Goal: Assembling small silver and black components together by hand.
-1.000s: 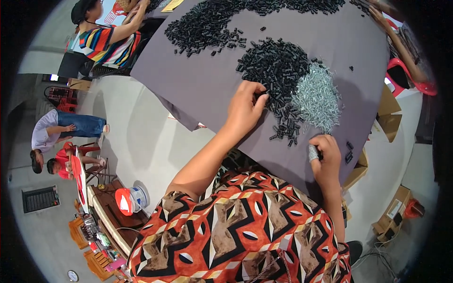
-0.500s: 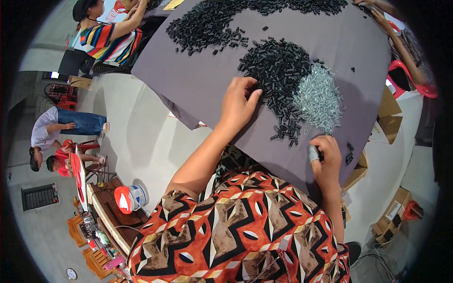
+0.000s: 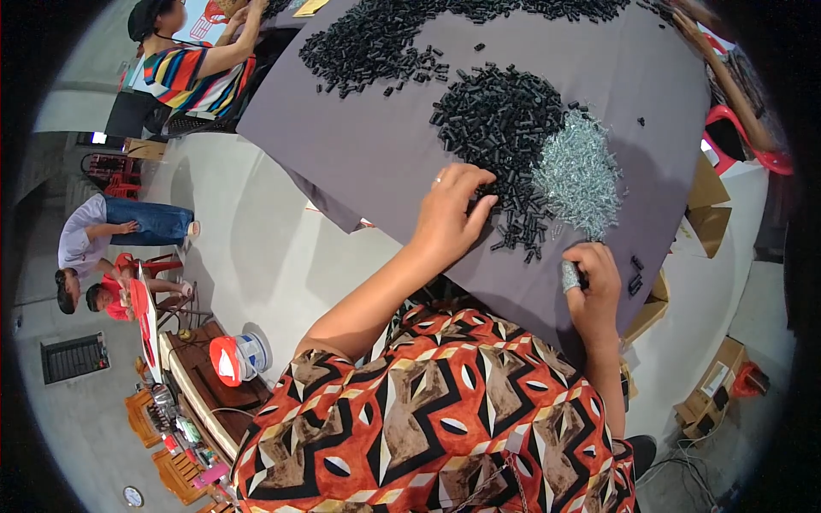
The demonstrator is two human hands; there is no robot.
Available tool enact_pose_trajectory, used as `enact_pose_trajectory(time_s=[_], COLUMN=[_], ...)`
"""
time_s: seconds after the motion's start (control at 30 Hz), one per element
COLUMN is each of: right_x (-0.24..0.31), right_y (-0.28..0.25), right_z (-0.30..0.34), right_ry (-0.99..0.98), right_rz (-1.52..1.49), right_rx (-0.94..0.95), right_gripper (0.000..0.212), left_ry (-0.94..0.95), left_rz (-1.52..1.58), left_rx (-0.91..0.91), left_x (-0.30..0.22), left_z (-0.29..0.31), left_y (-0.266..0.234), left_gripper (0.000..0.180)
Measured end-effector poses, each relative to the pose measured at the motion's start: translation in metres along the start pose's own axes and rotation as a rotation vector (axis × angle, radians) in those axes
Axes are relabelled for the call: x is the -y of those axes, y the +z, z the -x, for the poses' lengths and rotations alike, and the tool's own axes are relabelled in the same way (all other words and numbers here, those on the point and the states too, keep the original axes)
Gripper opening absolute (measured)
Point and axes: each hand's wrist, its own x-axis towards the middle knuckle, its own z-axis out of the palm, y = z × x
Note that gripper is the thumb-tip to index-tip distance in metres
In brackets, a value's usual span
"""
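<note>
Bare tablecloth (image 3: 522, 286) separates the half-spread left hand (image 3: 451, 209) from the curled, edge-side right hand (image 3: 599, 286), contents unclear.

Black cylinders (image 3: 496, 120) are shining like plastic, silvery pieces (image 3: 580, 175) are glinting like metal, grey tablecloth (image 3: 342, 154) is looking matt, bucket (image 3: 248, 357) is showing smooth plastic, box (image 3: 708, 214) is showing dull cardboard

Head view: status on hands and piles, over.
Left hand open at edge of black pile; right hand curled near silver pile, grip unclear; nothing visibly blocking either.
</note>
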Motion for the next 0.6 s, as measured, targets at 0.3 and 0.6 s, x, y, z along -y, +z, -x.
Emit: enact_pose_trajectory(time_s=[0.3,0.6], right_x=[-0.001,0.006], right_y=[0.000,-0.004], right_z=[0.001,0.005], right_ry=[-0.014,0.259], right_rz=[-0.014,-0.323], right_rx=[-0.006,0.004], right_gripper=[0.036,0.038], left_ry=[0.054,-0.458], left_rz=[-0.083,0.943], left_rx=[0.128,0.426], left_x=[-0.006,-0.037], left_z=[-0.005,0.021], left_y=[0.006,0.005], left_gripper=[0.020,0.016])
